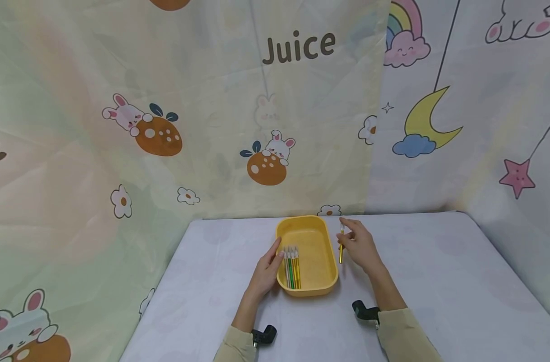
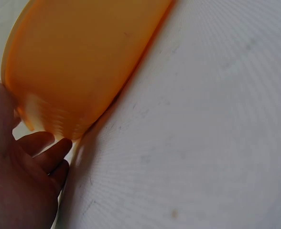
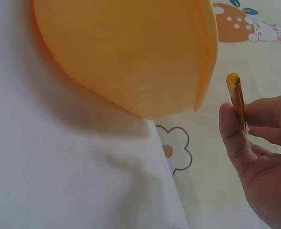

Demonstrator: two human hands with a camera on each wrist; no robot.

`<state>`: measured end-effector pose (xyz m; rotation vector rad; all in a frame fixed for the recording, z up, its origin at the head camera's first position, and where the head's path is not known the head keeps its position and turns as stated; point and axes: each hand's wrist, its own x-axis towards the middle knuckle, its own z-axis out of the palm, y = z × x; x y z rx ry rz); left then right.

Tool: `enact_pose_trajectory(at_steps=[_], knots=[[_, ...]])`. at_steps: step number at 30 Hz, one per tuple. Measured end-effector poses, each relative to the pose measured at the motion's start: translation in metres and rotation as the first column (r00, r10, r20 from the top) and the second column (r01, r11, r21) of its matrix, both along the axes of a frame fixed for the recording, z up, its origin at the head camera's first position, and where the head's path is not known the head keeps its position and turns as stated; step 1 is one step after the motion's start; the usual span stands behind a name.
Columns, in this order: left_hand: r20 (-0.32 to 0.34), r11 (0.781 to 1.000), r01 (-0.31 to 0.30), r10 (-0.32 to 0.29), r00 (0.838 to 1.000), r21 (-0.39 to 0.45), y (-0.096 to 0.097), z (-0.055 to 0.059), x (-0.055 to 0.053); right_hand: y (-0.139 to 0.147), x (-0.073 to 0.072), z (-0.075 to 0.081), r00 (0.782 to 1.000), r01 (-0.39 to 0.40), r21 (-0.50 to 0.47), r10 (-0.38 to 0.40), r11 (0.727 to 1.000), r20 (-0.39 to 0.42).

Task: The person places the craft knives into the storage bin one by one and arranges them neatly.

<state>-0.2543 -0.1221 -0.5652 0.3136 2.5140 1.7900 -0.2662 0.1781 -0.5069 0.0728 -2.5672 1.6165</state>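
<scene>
Head view: the right hand [image 1: 358, 246] has a slim gold stick [image 1: 341, 255], pencil-like, pinched in its fingertips, just outside the right edge of the yellow tray [image 1: 311, 261]. Left hand [image 1: 266, 271] is at the tray's left rim, thumb by the edge, so that grip looks closed around the wall. Four or so matching sticks [image 1: 291, 274] lie side by side in the tray, near that thumb, pale ends all pointing away from the person. The gold one has its pale end that way too. If it's joining the row, my take is keep that heading, lift it over the right rim, and lay it down flat on the inner side of the bunch. Don't drop it, or the neat row could roll apart. I'd also keep the left thumb off the sticks.

Not much in the way on the tabletop [image 1: 189, 301], honestly. The raised rim is the main hurdle, and the black wrist gadgets [image 1: 365, 311] could maybe bump the tray on a low reach. A printed cloth [image 1: 220, 100] hangs behind.

Left wrist view: fingers bent up by the tray's outer wall, thumb mostly cut off. Can't tell how firm the hold is. I'd go light, just enough to stop sliding.

Right wrist view: thumb and fingers closed on the stick, round end sticking out, well apart from the tray wall. That free end is what I'd watch at the rim.
</scene>
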Motion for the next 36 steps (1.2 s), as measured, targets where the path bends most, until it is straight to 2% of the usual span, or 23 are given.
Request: enact_pose_trajectory(at_steps=[6,15,27,36], knots=[[-0.002,1.000,0.008,-0.008,1.000,-0.015,0.000,0.000,-0.002,-0.006,0.000,0.001,1.000,-0.005,-0.003,0.005,1.000,-0.022],[0.000,1.000,0.010,-0.010,1.000,-0.022,-0.001,-0.001,-0.002,-0.015,0.003,0.006,0.998,-0.035,-0.102,0.030,0.994,-0.050],[0.004,1.000,0.010,-0.010,1.000,-0.020,-0.001,-0.002,-0.002,-0.026,0.004,0.009,0.994,-0.070,-0.083,0.062,0.994,-0.096],[-0.016,1.000,0.015,-0.015,1.000,-0.011,-0.002,-0.001,-0.003,-0.035,0.004,0.011,0.996,-0.078,-0.096,0.073,0.992,-0.055]])
